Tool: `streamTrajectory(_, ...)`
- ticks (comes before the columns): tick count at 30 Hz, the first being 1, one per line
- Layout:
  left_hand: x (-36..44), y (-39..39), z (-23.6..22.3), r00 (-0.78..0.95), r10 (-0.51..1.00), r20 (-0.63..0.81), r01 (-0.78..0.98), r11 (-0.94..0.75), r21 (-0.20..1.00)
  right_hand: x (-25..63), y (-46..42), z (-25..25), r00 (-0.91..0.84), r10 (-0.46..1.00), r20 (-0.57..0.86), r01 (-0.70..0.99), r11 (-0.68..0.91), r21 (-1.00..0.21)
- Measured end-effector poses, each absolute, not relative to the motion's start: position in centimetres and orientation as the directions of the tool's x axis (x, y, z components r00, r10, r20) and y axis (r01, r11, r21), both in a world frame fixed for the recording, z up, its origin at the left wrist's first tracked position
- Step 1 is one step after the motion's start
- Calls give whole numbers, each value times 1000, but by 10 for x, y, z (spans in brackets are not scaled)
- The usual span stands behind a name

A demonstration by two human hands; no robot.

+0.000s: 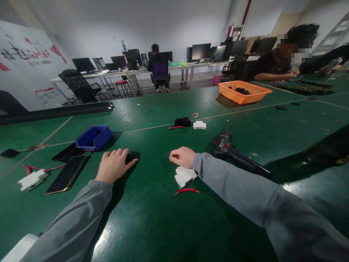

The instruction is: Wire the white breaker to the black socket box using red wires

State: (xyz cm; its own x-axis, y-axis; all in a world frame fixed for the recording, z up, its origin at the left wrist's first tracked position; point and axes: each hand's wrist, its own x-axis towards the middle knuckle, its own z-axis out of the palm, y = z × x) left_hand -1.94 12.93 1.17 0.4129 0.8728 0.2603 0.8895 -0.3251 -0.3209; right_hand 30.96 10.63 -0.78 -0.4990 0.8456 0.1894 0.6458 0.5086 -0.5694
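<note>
My left hand (113, 165) rests palm down on the green table, its fingers slightly bent and its thumb held apart. Nothing is in it. Beside it lies a dark phone (67, 174). My right hand (183, 157) is loosely curled on the tabletop, thumb and forefinger closing a small loop; I see nothing held there. Just below that hand, partly overlapped by the wrist, is a white circuit breaker (184, 176). A short red wire (187, 190) with metal ends lies in front of it. To the right, a black power screwdriver (234, 151) rests on its side.
Farther ahead stand a black block (182, 122) and a white module (200, 125). At left are a blue bin (94, 138) and another white breaker (33, 180) with red wire. An orange basket (244, 92) holds black parts. A co-worker (283, 62) sits at the far right.
</note>
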Motion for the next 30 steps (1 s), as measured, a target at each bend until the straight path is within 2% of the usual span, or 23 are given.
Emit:
streamTrajectory(6, -20, 131, 12, 445, 867, 225, 866, -353, -353, 309, 106, -6, -500, 845, 189, 645, 510, -569)
streamTrajectory(22, -29, 143, 8, 682, 693, 232, 728, -617, -298, 310, 107, -6, -511, 840, 182, 635, 512, -579)
streamTrajectory(30, -30, 144, 2, 635, 712, 299, 771, -569, -286, 311, 107, -7, -515, 838, 178, 630, 512, -585)
